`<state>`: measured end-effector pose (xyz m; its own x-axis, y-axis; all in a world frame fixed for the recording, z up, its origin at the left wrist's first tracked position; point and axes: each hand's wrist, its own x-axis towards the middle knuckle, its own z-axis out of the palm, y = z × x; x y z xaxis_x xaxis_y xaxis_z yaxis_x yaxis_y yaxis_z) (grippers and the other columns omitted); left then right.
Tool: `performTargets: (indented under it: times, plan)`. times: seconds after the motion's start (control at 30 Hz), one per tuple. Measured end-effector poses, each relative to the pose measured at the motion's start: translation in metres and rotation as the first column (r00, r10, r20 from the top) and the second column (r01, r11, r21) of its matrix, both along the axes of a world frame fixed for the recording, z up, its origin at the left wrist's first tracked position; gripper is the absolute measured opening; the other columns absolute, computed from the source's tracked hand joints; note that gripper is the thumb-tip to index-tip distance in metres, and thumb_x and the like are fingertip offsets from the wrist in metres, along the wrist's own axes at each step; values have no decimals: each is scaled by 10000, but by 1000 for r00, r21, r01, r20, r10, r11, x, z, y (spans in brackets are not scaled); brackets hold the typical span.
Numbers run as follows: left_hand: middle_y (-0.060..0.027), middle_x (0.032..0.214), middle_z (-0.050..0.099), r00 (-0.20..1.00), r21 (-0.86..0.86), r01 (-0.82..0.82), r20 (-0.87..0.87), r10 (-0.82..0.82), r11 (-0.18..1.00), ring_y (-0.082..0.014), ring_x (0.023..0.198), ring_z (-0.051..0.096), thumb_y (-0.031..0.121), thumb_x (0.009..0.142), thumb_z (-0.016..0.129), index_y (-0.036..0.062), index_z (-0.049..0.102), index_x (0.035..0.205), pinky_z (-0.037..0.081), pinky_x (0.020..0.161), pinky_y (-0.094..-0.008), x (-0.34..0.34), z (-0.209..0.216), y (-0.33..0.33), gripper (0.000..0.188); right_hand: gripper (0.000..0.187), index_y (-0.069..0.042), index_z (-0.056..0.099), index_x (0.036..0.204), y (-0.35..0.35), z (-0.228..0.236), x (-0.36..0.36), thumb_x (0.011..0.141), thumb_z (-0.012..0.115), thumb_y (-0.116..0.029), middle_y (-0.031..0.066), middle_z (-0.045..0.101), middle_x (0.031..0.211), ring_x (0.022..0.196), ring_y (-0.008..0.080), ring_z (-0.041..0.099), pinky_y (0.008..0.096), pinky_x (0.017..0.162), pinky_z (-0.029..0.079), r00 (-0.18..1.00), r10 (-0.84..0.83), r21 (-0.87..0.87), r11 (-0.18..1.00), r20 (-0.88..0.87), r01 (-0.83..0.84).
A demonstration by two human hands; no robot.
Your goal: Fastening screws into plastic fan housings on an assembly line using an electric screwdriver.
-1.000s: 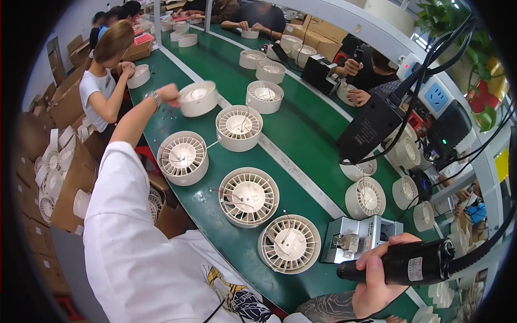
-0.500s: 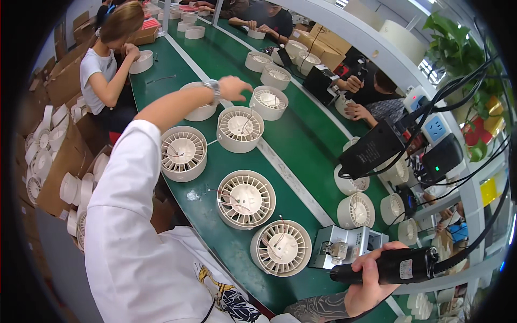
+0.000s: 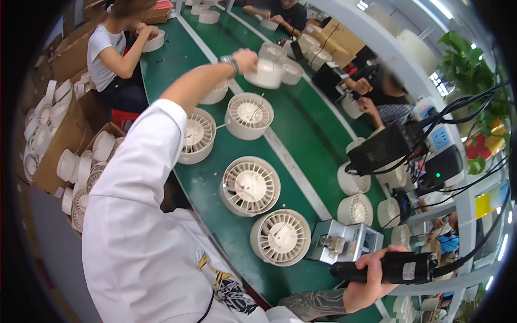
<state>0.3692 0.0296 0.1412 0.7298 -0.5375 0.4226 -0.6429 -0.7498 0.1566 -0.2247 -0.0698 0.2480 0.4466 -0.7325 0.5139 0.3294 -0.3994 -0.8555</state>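
Stretched far forward over the green bench, my left hand [image 3: 246, 60] has its fingers closed on the rim of a round white fan housing [image 3: 265, 75]. That housing is tipped, so its plain side wall shows. At the lower right my right hand [image 3: 372, 272] is wrapped around a black corded electric screwdriver [image 3: 401, 268], held level with its narrow end pointing left. Just beyond it sits a silver metal box-shaped device [image 3: 347, 242]. Closest to me on the bench, a slotted fan housing [image 3: 281, 237] stands beside another fan housing [image 3: 250, 186], both with thin wires inside.
More housings stand along the bench, including one fan housing [image 3: 249, 116] mid-bench. Cardboard boxes [image 3: 67, 145] full of white parts are at the left. A black power unit [image 3: 379, 146] and cables hang from the white rack at right. Other people work at the far left and across the bench.
My left hand has moved forward and taken hold of a fan housing, which is now tipped and farther away. My right hand keeps the screwdriver in nearly the same place. The view has shifted slightly.
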Motion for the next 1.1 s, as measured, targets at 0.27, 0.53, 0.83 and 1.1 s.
performTargets:
  times: [0.27, 0.53, 0.83, 1.1]
  plan:
    - [-158, 940, 667, 881, 12, -468, -67, 468, 884, -302, 911, 646, 239, 686, 746, 88, 684, 913, 518, 788, -409, 26, 10, 171, 280, 440, 9, 430, 1123, -4, -8, 14, 741, 610, -112, 116, 530, 773, 545, 117, 479, 273, 663, 413, 995, 92, -100, 990, -34, -95]
    - [-144, 938, 652, 933, 113, -359, 38, 357, 926, -327, 881, 628, 248, 779, 648, 107, 660, 978, 502, 804, -414, 25, -47, 279, 244, 440, 6, 435, 1137, -4, -18, 16, 751, 610, -110, 158, 520, 950, 590, 115, 488, 283, 665, 403, 994, 69, -99, 992, -90, -77]
    - [-59, 706, 564, 737, -116, 659, 298, -607, 743, -148, 635, 555, 74, 742, 671, 78, 652, 821, 445, 544, -272, -325, 2, 143, 81, 418, -35, 447, 1145, -9, -65, 44, 747, 569, -76, 103, 497, 1001, 566, 111, 456, 260, 558, 380, 977, 170, 37, 984, 127, -176]
    - [-126, 1095, 475, 585, -421, 747, 48, -810, 514, -290, 881, 567, 253, 694, 750, 141, 637, 1039, 515, 695, -347, -432, -70, 80, 380, 398, -42, 472, 1127, 2, -75, 63, 738, 557, -59, 88, 513, 980, 552, 121, 455, 266, 534, 379, 953, 206, 47, 974, 222, -221]
